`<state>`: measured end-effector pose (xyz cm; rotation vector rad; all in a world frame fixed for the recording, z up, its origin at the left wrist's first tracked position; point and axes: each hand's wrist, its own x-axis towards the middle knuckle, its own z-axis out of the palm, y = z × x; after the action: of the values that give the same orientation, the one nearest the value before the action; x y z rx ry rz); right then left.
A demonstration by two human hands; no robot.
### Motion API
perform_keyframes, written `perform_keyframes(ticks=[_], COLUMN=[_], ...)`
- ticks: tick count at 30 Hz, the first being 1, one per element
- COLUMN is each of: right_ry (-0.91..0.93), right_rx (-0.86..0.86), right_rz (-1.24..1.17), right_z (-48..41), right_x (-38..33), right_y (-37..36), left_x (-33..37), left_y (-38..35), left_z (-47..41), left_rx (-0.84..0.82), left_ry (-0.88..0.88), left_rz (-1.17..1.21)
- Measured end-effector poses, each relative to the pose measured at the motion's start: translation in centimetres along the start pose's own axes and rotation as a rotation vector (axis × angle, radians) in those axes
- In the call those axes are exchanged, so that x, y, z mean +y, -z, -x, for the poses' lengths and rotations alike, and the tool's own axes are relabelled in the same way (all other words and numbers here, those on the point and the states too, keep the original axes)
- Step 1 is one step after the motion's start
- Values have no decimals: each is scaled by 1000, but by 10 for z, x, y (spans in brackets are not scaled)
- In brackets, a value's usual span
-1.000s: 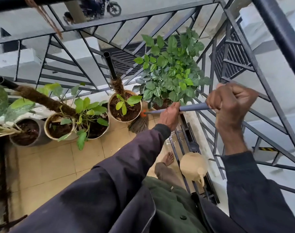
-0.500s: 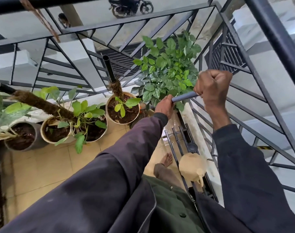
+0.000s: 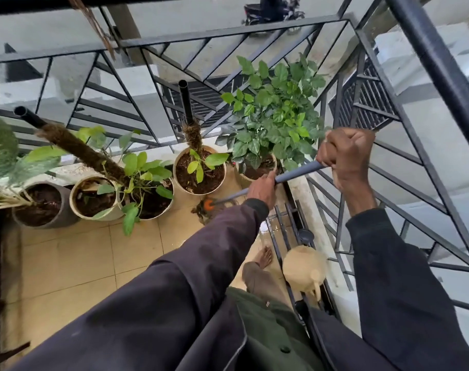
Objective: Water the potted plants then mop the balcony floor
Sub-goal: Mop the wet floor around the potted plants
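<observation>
I hold a mop by its grey handle. My right hand grips the top end, and my left hand grips it lower down. The mop head, with an orange collar and dark strings, lies on the beige tiled floor in front of the pots. Several potted plants stand in a row along the railing: a bushy green one at the corner, a small-leaved one with a black pole, and a leafy one with a leaning moss pole.
A beige watering can sits by the right railing, beside a low metal rack. My bare foot is on the tiles. Black railing encloses the balcony on the far and right sides. A grey pot stands far left.
The mop head has slid left and back toward me on the tiles, now in front of the middle pot. My right hand dipped slightly; the handle lies flatter.
</observation>
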<state>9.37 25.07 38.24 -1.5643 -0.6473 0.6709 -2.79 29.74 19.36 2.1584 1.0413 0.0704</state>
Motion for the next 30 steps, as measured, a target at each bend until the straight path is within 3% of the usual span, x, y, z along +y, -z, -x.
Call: perform_keyframes(ticks=[10, 19, 22, 26, 30], right_ry=[-58, 183, 204, 117, 146], right_rx=[-39, 69, 143, 228, 219], right_rz=[-152, -235, -164, 56, 67], right_z=[54, 37, 27, 30, 20], right_x=[24, -38, -34, 6, 16], right_y=[-10, 15, 5, -21, -28], left_x=[-34, 24, 28, -2, -22], left_y=[-8, 4, 2, -5, 0], left_z=[59, 30, 6, -27, -42], left_rx=[-45, 6, 24, -73, -124], left_ry=[41, -151, -147, -67, -111], left_rz=[-43, 121, 169, 225, 202])
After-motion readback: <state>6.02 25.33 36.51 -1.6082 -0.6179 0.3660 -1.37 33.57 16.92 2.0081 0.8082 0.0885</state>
